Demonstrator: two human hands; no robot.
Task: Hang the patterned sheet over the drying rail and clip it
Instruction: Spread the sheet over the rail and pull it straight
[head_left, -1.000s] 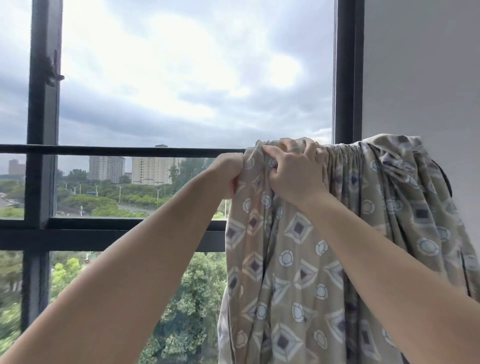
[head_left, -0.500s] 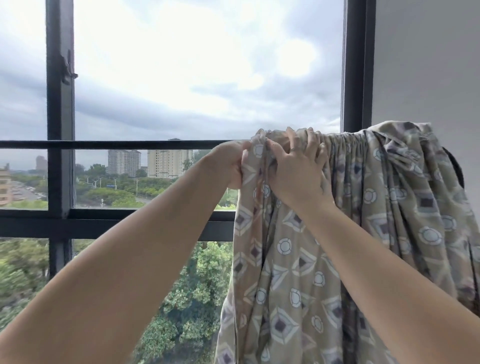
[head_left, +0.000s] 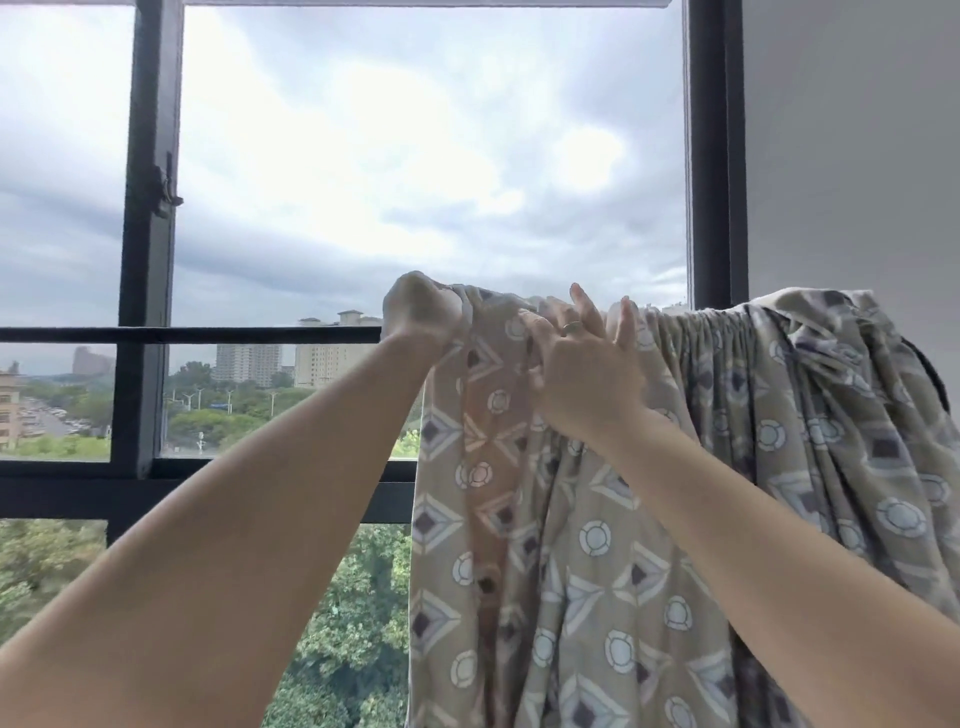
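The patterned sheet, beige with white rings and dark diamonds, hangs bunched over the dark horizontal drying rail in front of the window. Its right part is gathered in tight folds against the wall. My left hand is a fist closed on the sheet's left top edge at the rail. My right hand, wearing a ring, pinches the cloth just right of it, with some fingers raised above the rail. No clip is visible.
A dark window frame with a latch stands left, and its lower crossbar runs behind the rail. A grey wall closes the right side. Trees and buildings lie far below outside.
My left hand has slid left along the rail, pulling the sheet's edge and spreading the cloth. My right hand's fingers have lifted and loosened on the fabric.
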